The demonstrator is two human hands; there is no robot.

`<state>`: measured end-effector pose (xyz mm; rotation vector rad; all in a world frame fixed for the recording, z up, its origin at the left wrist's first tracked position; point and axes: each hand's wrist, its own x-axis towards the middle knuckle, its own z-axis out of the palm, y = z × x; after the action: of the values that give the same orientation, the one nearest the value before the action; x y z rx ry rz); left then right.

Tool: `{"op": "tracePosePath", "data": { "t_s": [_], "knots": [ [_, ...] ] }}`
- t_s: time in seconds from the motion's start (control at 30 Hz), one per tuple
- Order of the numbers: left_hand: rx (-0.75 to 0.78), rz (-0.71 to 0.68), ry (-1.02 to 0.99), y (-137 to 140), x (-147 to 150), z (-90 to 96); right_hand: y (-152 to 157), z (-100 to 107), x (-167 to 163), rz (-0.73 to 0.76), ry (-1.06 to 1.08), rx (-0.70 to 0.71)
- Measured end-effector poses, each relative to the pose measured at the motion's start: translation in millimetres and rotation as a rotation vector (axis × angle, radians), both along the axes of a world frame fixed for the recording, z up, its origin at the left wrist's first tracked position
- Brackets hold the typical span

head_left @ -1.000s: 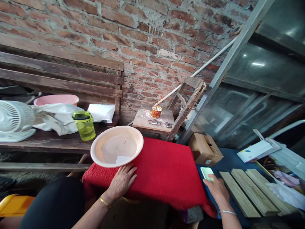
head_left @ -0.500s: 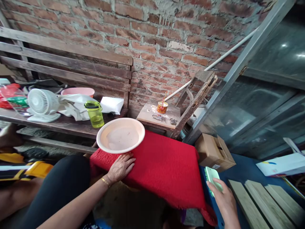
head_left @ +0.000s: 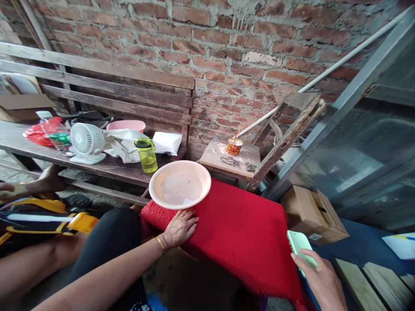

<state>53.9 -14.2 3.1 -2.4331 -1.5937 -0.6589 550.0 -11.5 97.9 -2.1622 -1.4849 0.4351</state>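
Observation:
My left hand [head_left: 180, 228] lies flat on the red cloth [head_left: 240, 233] at the near side of a pale plastic basin [head_left: 158, 196]. Its fingers are stretched out, with the tips at the basin's rim. Inside the basin is a shallow layer of what looks like water with small specks. At the right edge of the cloth, my right hand [head_left: 324, 276] grips a light green scrub brush [head_left: 298, 242] between thumb and fingers. Bristles show faintly along the brush's left edge; its underside is hidden.
A wooden bench [head_left: 129, 170] holds a white fan [head_left: 87, 140], a green bottle [head_left: 147, 157] and a pink basin [head_left: 126, 125]. Padlocks [head_left: 229, 161] and a small tin [head_left: 234, 147] sit on a worn chair. A cardboard box [head_left: 311, 216] stands right. Another person's leg [head_left: 42, 259] is at left.
The view has turned left, so the scene sits further right. My right hand has lifted the scrub brush slightly and moved it toward the red cloth's edge. My left hand stays by the basin.

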Motion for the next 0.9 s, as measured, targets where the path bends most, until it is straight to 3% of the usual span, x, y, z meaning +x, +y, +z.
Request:
{"op": "tracePosePath", "data": {
  "t_s": [0.33,0.6,0.7,0.8,0.9],
  "knots": [
    [-0.031,-0.056,0.085,-2,6,10.4,18,-16,-34,0.121,-0.089,-0.080],
    [-0.010,-0.335,0.141,-3,3,19.6,27,-20,-41,0.088,-0.115,-0.036],
    [-0.016,-0.356,0.151,-2,1,17.4,32,-27,-44,0.051,-0.107,-0.012],
    [-0.015,-0.336,0.172,-2,1,12.4,43,-30,-75,0.039,-0.015,0.013],
    [-0.004,-0.325,0.156,-2,3,8.9,56,-27,-140,0.171,0.088,0.052]
  ]
}}
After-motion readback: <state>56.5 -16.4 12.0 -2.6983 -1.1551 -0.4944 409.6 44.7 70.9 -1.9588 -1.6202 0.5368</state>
